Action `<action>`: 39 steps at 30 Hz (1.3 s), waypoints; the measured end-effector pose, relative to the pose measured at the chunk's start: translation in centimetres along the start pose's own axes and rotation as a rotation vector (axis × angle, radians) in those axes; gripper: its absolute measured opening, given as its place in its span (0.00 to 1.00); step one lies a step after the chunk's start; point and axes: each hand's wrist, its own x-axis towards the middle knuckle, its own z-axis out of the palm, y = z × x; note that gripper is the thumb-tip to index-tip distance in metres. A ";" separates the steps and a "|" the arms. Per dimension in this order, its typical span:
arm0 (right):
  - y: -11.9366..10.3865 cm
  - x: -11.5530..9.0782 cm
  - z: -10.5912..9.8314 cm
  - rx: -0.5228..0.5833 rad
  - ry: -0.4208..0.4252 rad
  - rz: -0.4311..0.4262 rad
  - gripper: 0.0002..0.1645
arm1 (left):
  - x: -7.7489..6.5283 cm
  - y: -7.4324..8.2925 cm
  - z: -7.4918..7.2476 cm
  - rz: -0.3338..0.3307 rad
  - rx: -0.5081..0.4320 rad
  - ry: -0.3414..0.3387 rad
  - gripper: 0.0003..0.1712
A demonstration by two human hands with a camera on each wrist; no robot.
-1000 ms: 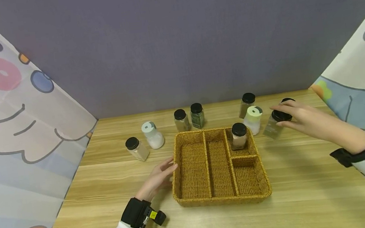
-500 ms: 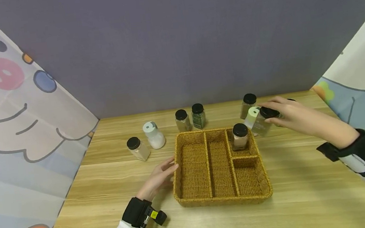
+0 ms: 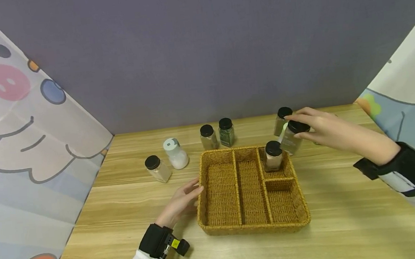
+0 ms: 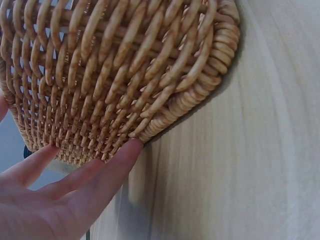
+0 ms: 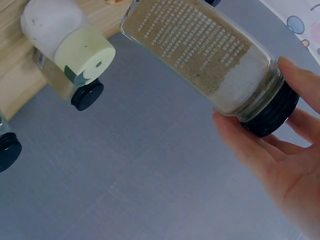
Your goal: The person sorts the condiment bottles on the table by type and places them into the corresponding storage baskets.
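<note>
My right hand [image 3: 325, 129] grips a clear spice jar [image 3: 290, 142] by its black lid, thumb and fingers around it. The jar tilts just beyond the wicker basket's [image 3: 253, 226] back right corner. In the right wrist view the spice jar [image 5: 195, 55] shows brown powder and white printed text. My left hand [image 3: 177, 202] touches the basket's left side; in the left wrist view, extended fingers [image 4: 95, 187] rest against the woven wall. A black-lidded jar [image 3: 273, 161] of brownish powder stands in the basket's back right compartment.
Behind the held jar are a white shaker with a pale green cap [image 5: 85, 55] and a black-lidded jar [image 3: 280, 124]. Two more jars [image 3: 208, 140] [image 3: 226, 134] stand behind the basket. A white-capped shaker [image 3: 176, 156] and a black-lidded jar [image 3: 160, 170] are at the left. A grey wall panel [image 3: 200, 62] rises behind the table.
My right hand has carried the spice jar leftward, from right of the pale-green-capped shaker to in front of it, near the basket's corner. The left hand has stayed at the basket.
</note>
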 end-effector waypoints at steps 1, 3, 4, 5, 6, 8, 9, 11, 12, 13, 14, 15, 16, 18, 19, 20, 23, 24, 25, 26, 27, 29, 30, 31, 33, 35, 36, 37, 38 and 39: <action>0.0 0.1 0.0 0.002 -0.003 -0.002 0.29 | 0.0 0.0 0.0 -0.003 0.000 -0.002 0.38; -0.1 0.3 0.0 0.003 0.000 -0.012 0.29 | 0.0 -0.1 0.0 -0.009 -0.003 -0.004 0.38; -0.2 0.4 0.0 0.002 0.005 -0.018 0.29 | 0.0 -0.1 0.0 -0.011 -0.004 -0.004 0.38; -0.3 0.5 0.0 -0.003 0.014 -0.029 0.29 | 0.0 -0.1 0.0 -0.013 -0.004 -0.004 0.38; -0.4 0.6 0.0 -0.008 0.019 -0.040 0.29 | 0.0 -0.1 0.0 -0.015 -0.003 -0.001 0.39; -0.6 0.8 0.0 -0.011 0.029 -0.059 0.29 | 0.1 -0.1 0.0 -0.016 -0.001 0.002 0.39; -0.7 0.9 0.0 -0.013 0.033 -0.069 0.30 | 0.1 -0.1 0.0 -0.017 0.001 0.004 0.39; -0.9 1.2 -0.1 -0.013 0.031 -0.081 0.30 | 0.1 -0.2 -0.1 -0.017 0.006 0.005 0.38; -1.0 1.3 -0.1 -0.009 0.025 -0.080 0.30 | 0.1 -0.2 -0.1 -0.017 0.008 0.004 0.38; -1.1 1.5 -0.2 -0.002 0.013 -0.072 0.29 | 0.1 -0.2 -0.1 -0.015 0.007 0.003 0.38; -1.2 1.6 -0.2 0.003 0.003 -0.065 0.29 | 0.1 -0.2 -0.1 -0.014 0.006 0.002 0.38; -1.3 1.8 -0.3 0.006 -0.004 -0.061 0.29 | 0.1 -0.1 -0.1 -0.013 0.008 0.003 0.38; -1.4 2.0 -0.3 0.012 -0.012 -0.055 0.29 | 0.1 -0.1 -0.1 -0.011 0.008 0.004 0.38; -1.7 2.3 -0.4 0.029 -0.025 -0.046 0.28 | 0.0 0.0 -0.1 -0.004 0.009 0.006 0.38; -1.8 2.5 -0.4 0.036 -0.029 -0.046 0.28 | 0.0 0.0 -0.1 -0.002 0.009 0.007 0.37; -1.9 2.7 -0.5 0.041 -0.030 -0.048 0.28 | 0.0 0.1 -0.1 0.000 0.007 0.009 0.37; -2.2 3.2 -0.5 0.062 -0.042 -0.046 0.28 | -0.1 0.2 0.0 0.002 0.005 0.014 0.37; -2.3 3.4 -0.4 0.067 -0.046 -0.047 0.28 | -0.1 0.2 0.0 0.002 0.005 0.015 0.37; -2.4 3.6 -0.4 0.071 -0.049 -0.050 0.28 | -0.2 0.2 0.0 -0.002 0.003 0.017 0.37; -2.5 3.7 -0.3 0.080 -0.053 -0.051 0.28 | -0.1 0.2 0.0 -0.004 0.002 0.018 0.37; -2.6 3.9 -0.3 0.087 -0.058 -0.052 0.28 | -0.1 0.2 0.0 -0.006 0.002 0.018 0.37; -2.8 4.2 -0.2 0.101 -0.071 -0.053 0.27 | -0.1 0.1 -0.1 -0.011 0.003 0.018 0.38; -2.9 4.4 -0.1 0.111 -0.075 -0.058 0.27 | -0.1 0.1 -0.1 -0.013 0.004 0.017 0.38; -3.0 4.6 0.0 0.121 -0.079 -0.061 0.27 | 0.0 0.0 -0.1 -0.017 0.003 0.017 0.38; -3.2 5.0 0.1 0.140 -0.092 -0.062 0.27 | 0.0 -0.1 -0.1 -0.019 0.005 0.012 0.38; -3.5 5.2 0.1 0.161 -0.106 -0.060 0.27 | 0.0 -0.1 -0.1 -0.017 -0.005 -0.001 0.38; -3.6 5.4 0.2 0.173 -0.115 -0.057 0.27 | 0.0 -0.1 -0.1 -0.017 -0.015 -0.008 0.39; -3.7 5.5 0.2 0.180 -0.125 -0.053 0.27 | 0.0 0.0 0.0 -0.017 -0.023 -0.015 0.39; -3.8 5.6 0.3 0.186 -0.135 -0.050 0.27 | 0.0 0.0 0.0 -0.015 -0.030 -0.022 0.39; -3.8 5.7 0.4 0.191 -0.143 -0.047 0.27 | 0.0 0.0 0.0 -0.013 -0.037 -0.028 0.39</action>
